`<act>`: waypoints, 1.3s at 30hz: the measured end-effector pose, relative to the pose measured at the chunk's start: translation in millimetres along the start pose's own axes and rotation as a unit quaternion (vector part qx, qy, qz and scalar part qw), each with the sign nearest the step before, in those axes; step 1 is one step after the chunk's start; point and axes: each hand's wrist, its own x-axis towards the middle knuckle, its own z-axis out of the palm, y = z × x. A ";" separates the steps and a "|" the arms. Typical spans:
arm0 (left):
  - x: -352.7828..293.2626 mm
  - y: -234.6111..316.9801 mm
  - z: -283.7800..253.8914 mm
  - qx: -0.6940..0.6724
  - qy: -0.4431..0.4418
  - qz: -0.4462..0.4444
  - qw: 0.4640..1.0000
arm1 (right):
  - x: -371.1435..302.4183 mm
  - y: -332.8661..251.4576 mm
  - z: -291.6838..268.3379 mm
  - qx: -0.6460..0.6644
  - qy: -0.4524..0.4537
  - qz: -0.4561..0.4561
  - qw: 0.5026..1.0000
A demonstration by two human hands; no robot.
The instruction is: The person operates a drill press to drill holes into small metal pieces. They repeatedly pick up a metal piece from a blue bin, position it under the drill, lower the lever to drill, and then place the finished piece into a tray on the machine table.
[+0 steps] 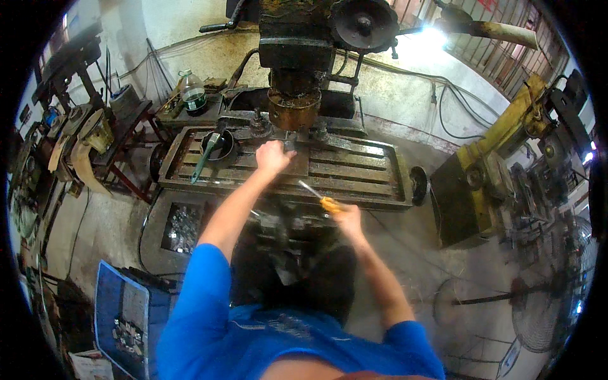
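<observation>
Head view: right hand (347, 219) is gripping a yellow-handled tool (330, 205) by the machine table's (361, 170) front edge; left hand (272, 157) is curled under the spindle (294, 109), can't tell on what. Left of that, dark pot (225, 156) with a green-handled brush (204, 158) across it, bottle (193, 98) part-full of dark liquid, blue crate (106, 316) holding metal bits (128, 333).

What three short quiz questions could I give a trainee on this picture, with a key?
1. Which hand holds the yellow-handled tool?
2. True or false: the left hand is over the slotted machine table.
3. What colour is the handle of the brush? A: red; B: green; C: white.

Key: 1. The right hand. 2. True. 3. B.
</observation>
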 end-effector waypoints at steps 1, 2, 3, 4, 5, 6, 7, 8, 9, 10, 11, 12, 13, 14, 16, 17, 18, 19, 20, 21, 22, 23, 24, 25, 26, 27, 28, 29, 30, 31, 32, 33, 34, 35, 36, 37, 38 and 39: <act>1.1 1.5 -3.5 0.004 -0.017 0.000 1.000 | -1.1 -1.2 0.4 -0.031 0.000 0.028 0.999; 2.3 2.4 -5.3 0.008 -0.034 0.000 0.999 | -3.3 -2.4 -1.1 -0.063 0.000 0.056 0.996; 2.5 -2.6 -3.5 -0.007 -0.035 0.010 0.999 | -7.2 -13.6 -1.1 -0.094 -0.002 0.084 0.992; 4.1 -10.2 1.0 -0.022 -0.035 0.022 0.999 | -14.8 -31.3 -0.1 -0.101 0.015 0.057 0.993; 5.7 -17.1 5.5 -0.038 -0.035 0.034 0.998 | -18.1 -37.7 -0.9 -0.106 0.010 0.056 0.993; 7.7 -20.7 9.1 -0.041 -0.031 0.050 0.997 | -21.2 -42.0 -2.6 -0.112 0.006 0.055 0.992; 9.8 -24.0 12.6 -0.044 -0.027 0.066 0.996 | -23.0 -44.3 -3.9 -0.117 0.002 0.055 0.992; 11.3 -26.7 16.8 -0.047 -0.023 0.081 0.995 | -23.7 -45.2 -5.5 -0.128 -0.009 0.056 0.990; 11.6 -23.4 15.6 -0.043 -0.023 0.081 0.995 | -23.8 -43.3 -7.3 -0.132 -0.008 0.049 0.990; 11.5 -20.7 14.2 -0.039 -0.023 0.081 0.996 | -24.5 -39.5 -8.4 -0.135 -0.006 0.043 0.990; 11.4 -18.1 12.5 -0.036 -0.023 0.080 0.996 | -25.5 -37.4 -9.4 -0.139 -0.005 0.037 0.990; 11.2 -15.9 11.4 -0.024 -0.011 0.070 0.997 | -26.8 -37.6 -10.4 -0.142 0.000 0.036 0.989; 11.1 -14.1 10.4 -0.013 0.001 0.059 0.998 | -27.9 -37.9 -10.7 -0.145 0.005 0.035 0.989; 11.2 -13.0 10.3 -0.002 0.012 0.048 0.999 | -28.9 -38.2 -11.3 -0.148 0.010 0.035 0.988; 14.2 -11.6 11.2 0.002 0.024 0.028 0.999 | -31.3 -38.4 -15.8 -0.153 0.017 0.045 0.987; 15.5 -11.1 11.7 0.005 0.029 0.018 0.999 | -31.5 -39.0 -18.7 -0.155 0.021 0.051 0.986; 14.7 -9.8 9.7 0.000 0.024 0.008 1.000 | -31.4 -41.7 -23.5 -0.156 0.019 0.051 0.986; 13.2 -8.7 6.1 -0.004 0.018 -0.002 1.000 | -32.0 -45.3 -31.6 -0.158 0.018 0.051 0.986; 12.7 -8.1 3.8 -0.008 0.013 -0.012 1.000 | -33.1 -50.4 -41.3 -0.159 0.017 0.051 0.986; 12.7 -10.8 2.4 -0.012 0.027 -0.008 1.000 | -33.0 -65.8 -54.1 -0.158 0.000 0.034 0.987; 13.0 -14.6 3.1 -0.021 0.037 -0.005 0.999 | -32.2 -83.8 -68.1 -0.136 -0.004 0.017 0.991; 14.1 -16.6 3.6 -0.028 0.048 0.000 0.998 | -28.8 -100.7 -81.9 -0.111 -0.006 -0.002 0.994; 15.8 -14.7 -0.2 -0.033 0.018 -0.013 0.999 | -24.2 -120.6 -95.6 -0.124 0.016 -0.028 0.992; 17.5 -15.2 0.9 -0.034 0.018 -0.005 0.999 | -17.0 -139.8 -110.0 -0.134 0.039 -0.057 0.989; 18.8 -16.8 1.5 -0.037 0.018 0.003 0.999 | -7.5 -160.4 -128.0 -0.141 0.041 -0.108 0.983; 21.0 -17.4 1.6 -0.040 0.018 0.011 0.999 | 4.3 -178.4 -147.8 -0.147 0.044 -0.158 0.975; 25.4 -13.9 -2.8 -0.027 -0.032 -0.001 0.999 | 17.4 -191.3 -169.7 -0.073 0.068 -0.188 0.977; 28.8 -15.4 -2.9 -0.040 -0.048 0.005 0.998 | 31.1 -219.6 -190.9 -0.139 0.081 -0.261 0.952; 33.2 -15.8 -2.5 -0.053 -0.065 0.014 0.996 | 49.3 -245.1 -207.6 -0.076 0.143 -0.276 0.948; 35.9 -16.8 -1.4 -0.067 -0.083 0.021 0.994 | 56.6 -276.9 -220.2 0.033 0.113 -0.377 0.919; 36.6 -18.6 -4.6 -0.066 -0.096 0.008 0.993 | 65.2 -316.6 -220.8 0.032 0.160 -0.411 0.897; 36.1 -20.2 -10.0 -0.066 -0.108 -0.007 0.992 | 77.3 -353.0 -221.3 0.074 0.122 -0.488 0.861; 35.7 -20.7 -12.4 -0.068 -0.122 -0.018 0.990 | 84.6 -384.8 -227.4 0.159 0.087 -0.482 0.857; 34.6 -21.4 -15.0 -0.071 -0.112 -0.024 0.991 | 84.1 -407.5 -233.8 0.245 0.050 -0.479 0.841; 35.5 -19.4 -12.8 -0.078 -0.114 -0.025 0.990 | 83.4 -421.0 -234.4 0.209 0.053 -0.476 0.853; 35.9 -17.5 -11.7 -0.084 -0.115 -0.028 0.989 | 83.2 -431.2 -234.4 0.174 0.055 -0.471 0.863; 35.9 -16.3 -11.9 -0.091 -0.113 -0.026 0.989 | 83.0 -435.9 -233.9 0.140 0.057 -0.466 0.872; 34.4 -11.9 -14.0 -0.100 -0.113 -0.022 0.988 | 79.7 -432.4 -237.6 0.145 0.051 -0.467 0.871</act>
